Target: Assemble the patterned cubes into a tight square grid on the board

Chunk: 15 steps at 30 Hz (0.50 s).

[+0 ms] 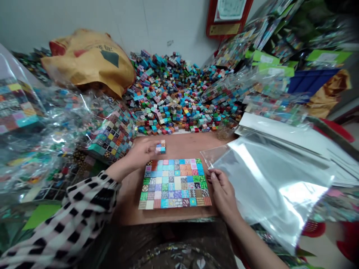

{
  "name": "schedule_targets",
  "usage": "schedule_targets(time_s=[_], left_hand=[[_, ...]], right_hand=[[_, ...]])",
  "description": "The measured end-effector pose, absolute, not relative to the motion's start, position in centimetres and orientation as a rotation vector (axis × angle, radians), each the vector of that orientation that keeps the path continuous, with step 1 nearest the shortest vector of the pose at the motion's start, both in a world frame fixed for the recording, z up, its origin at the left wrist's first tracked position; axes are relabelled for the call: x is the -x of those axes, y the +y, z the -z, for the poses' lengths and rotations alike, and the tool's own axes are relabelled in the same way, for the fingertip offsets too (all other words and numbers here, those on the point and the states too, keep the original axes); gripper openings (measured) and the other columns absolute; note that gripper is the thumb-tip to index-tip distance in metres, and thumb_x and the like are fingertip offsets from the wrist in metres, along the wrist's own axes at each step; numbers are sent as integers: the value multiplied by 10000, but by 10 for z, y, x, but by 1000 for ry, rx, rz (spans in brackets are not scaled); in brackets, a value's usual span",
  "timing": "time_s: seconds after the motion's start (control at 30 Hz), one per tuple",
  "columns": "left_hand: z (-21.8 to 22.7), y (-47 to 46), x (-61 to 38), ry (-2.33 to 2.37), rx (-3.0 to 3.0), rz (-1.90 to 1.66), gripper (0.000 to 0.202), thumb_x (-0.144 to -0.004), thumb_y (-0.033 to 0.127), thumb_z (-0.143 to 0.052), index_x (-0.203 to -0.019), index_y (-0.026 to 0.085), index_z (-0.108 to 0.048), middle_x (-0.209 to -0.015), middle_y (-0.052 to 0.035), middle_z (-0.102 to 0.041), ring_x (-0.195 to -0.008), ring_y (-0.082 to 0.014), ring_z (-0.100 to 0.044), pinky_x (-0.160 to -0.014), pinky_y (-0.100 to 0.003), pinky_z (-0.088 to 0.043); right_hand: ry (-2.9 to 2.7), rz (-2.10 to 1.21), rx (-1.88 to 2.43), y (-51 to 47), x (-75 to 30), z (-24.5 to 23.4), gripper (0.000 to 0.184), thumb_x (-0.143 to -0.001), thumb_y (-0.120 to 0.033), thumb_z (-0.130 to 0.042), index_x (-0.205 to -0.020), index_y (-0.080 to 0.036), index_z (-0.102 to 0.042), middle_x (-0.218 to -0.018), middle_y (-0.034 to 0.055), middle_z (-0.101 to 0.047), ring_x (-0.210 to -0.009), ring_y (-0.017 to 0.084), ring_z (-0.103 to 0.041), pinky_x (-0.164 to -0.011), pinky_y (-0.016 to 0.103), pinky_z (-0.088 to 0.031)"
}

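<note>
- Sleeve (70, 213) with a black-and-white check covers the left arm, just left of the cube grid (174, 184), which lies flat on a wooden board (131, 203).
- Right hand (223, 194) sits just right of the cube grid, its fingers (213, 177) curled and nearly closed, pinching the edge of a clear plastic bag (269, 183).
- Clear plastic bag spreads shiny and flat-open to the right of the cube grid, its near corner beside the grid's far right corner.
- Cube grid itself is a tight rectangle of small patterned cubes in many colours, packed edge to edge in rows.
- Left hand (143, 153) hovers just past the far left corner of the cube grid, thumb and fingers almost closed around a small stack of cubes (160, 147), which sits clear of the grid.
- Bagged cube sets (113, 136) lie piled to the far left of the cube grid, beside the wooden board.
- White flat sheets (283, 134) are stacked to the far right of the cube grid, behind the clear plastic bag.
- Heap of loose cubes (174, 97) spreads beyond the cube grid, up into the corner of the wall.
- Yellow sack (89, 61) slumps beyond the cube grid, left of the heap.
- Blue crate (314, 80) stands farther back, right of the heap.
- Framed certificate (228, 16) hangs on the wall, farthest from the cube grid.
</note>
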<state>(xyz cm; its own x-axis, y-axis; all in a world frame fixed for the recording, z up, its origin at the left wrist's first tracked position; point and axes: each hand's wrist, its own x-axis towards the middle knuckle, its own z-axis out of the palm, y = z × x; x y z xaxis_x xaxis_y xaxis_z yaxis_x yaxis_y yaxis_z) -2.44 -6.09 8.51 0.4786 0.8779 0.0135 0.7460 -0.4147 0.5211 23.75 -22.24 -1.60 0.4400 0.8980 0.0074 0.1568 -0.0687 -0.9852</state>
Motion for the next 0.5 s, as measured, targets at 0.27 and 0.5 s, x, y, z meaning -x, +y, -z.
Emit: schedule_targets(time_s=[0.27,0.5], left_hand=[[-56,-17,6,1346,-2598,51,666,-777,359,-661,-1406,175,-542,-1505,-157,-495,-1378,-366,-428,-1136,-479,-316],[-47,-6,5,1410,-2616,28,604,-806,369,-596,-1382,191,-567,-1408,-150,-565,-1278,-326,-523,-1061,-405,-396]], right_hand=[[-993,-792,1541,-221,-237,15,411,-930,-572,-493,-1107,-214,-592,-1091,95,-680,-1047,279,-613,-960,461,-449],[-1013,-788,1511,-221,-236,15,384,-948,-548,-482,-1107,-214,-584,-1063,84,-685,-1011,269,-623,-932,440,-464]])
